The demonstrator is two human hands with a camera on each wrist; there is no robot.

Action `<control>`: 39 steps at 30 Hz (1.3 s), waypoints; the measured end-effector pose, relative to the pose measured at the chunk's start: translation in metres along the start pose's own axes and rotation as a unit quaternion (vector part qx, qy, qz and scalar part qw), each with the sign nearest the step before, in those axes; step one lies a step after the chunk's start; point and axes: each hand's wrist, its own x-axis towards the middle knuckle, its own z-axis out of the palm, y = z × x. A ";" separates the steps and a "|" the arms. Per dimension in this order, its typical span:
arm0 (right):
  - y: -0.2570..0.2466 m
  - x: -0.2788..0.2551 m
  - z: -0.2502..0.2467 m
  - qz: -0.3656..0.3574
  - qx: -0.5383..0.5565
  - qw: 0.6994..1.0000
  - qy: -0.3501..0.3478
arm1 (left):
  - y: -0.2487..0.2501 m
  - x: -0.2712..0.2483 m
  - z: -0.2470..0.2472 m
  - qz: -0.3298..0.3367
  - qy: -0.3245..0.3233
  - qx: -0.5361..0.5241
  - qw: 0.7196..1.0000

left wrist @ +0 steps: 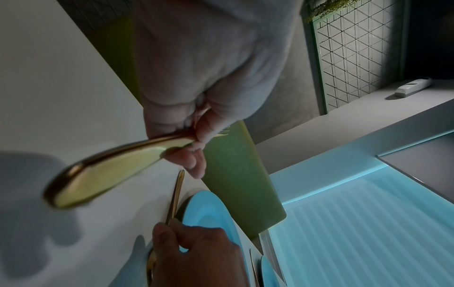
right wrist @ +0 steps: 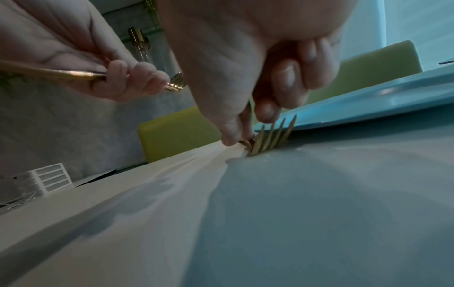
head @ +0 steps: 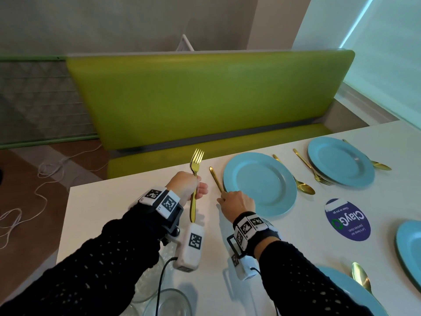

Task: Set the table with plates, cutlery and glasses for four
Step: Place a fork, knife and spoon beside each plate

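Observation:
My left hand (head: pixel 198 185) grips a gold fork (head: pixel 194 179) by the middle of its handle and holds it upright above the white table (head: pixel 114 213), tines up. The right hand (head: pixel 224 196) pinches a second gold fork (head: pixel 215 179) near its tines. That fork lies on the table just left of a blue plate (head: pixel 259 183), handle pointing away from me. In the right wrist view its tines (right wrist: pixel 272 136) sit beside the plate's rim (right wrist: pixel 368 103) under my thumb and fingers (right wrist: pixel 265 110). The left wrist view shows the held fork's handle (left wrist: pixel 103 170).
Three more blue plates lie at the far right (head: pixel 340 161), the right edge (head: pixel 410 249) and the near right (head: pixel 348 293), with gold spoons (head: pixel 305 187) and a fork (head: pixel 319 176) beside them. A round sticker (head: pixel 347 220) marks the table. Glasses (head: pixel 168 302) stand near me. A green bench (head: pixel 205 99) runs behind.

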 end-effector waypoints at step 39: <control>0.241 -0.190 -0.065 0.092 0.534 0.840 0.033 | -0.039 -0.175 0.229 0.032 -0.241 -0.080 0.967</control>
